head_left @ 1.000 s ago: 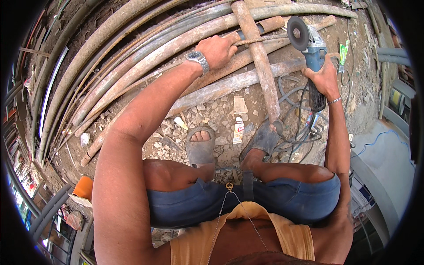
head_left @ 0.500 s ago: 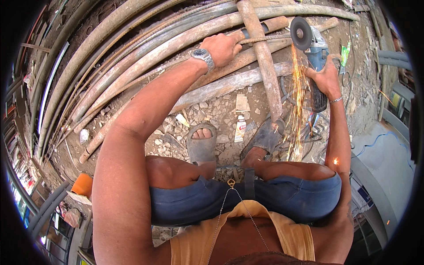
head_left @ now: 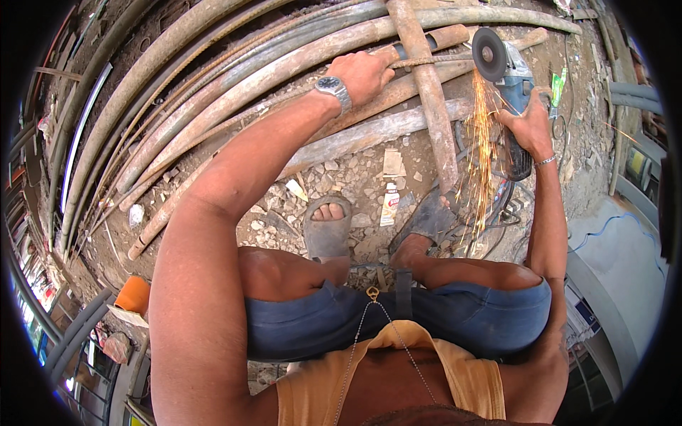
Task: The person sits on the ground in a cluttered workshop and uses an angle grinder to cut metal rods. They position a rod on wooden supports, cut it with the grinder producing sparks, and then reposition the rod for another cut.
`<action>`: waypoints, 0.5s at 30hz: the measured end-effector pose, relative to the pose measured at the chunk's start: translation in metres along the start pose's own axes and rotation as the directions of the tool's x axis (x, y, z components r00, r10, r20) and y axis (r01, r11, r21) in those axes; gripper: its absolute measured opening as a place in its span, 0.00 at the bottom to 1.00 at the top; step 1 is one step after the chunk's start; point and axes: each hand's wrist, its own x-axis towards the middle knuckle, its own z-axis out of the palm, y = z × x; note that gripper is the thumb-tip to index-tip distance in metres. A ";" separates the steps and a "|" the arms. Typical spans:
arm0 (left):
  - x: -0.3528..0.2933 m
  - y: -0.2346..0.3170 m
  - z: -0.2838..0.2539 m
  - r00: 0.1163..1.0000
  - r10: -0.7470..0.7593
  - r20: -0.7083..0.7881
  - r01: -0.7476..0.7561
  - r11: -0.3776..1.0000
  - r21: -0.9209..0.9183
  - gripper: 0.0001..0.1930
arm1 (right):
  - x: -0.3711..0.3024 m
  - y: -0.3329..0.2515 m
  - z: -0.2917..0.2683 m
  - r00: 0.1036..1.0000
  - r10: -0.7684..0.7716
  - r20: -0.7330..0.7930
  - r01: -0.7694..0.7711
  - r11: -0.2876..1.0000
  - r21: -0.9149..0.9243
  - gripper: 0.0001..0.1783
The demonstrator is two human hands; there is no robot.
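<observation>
Packet red-white, lettered; right hand grips grinder.

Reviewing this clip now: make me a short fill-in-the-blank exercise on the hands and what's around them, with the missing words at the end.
1. The right hand grips a blue angle ____.
2. The left hand, holding a ribbed rod, has a round-faced silver ____ at its wrist.
3. Bright orange ____ stream down from beside the disc.
4. The person's shorts are ____ in colour.

Missing words: grinder; watch; sparks; blue.
</observation>
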 end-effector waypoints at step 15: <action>-0.005 0.002 -0.001 1.000 -0.002 -0.014 0.002 1.000 0.003 0.13 | 0.000 -0.005 -0.005 0.999 0.037 0.025 -0.036 0.998 -0.047 0.39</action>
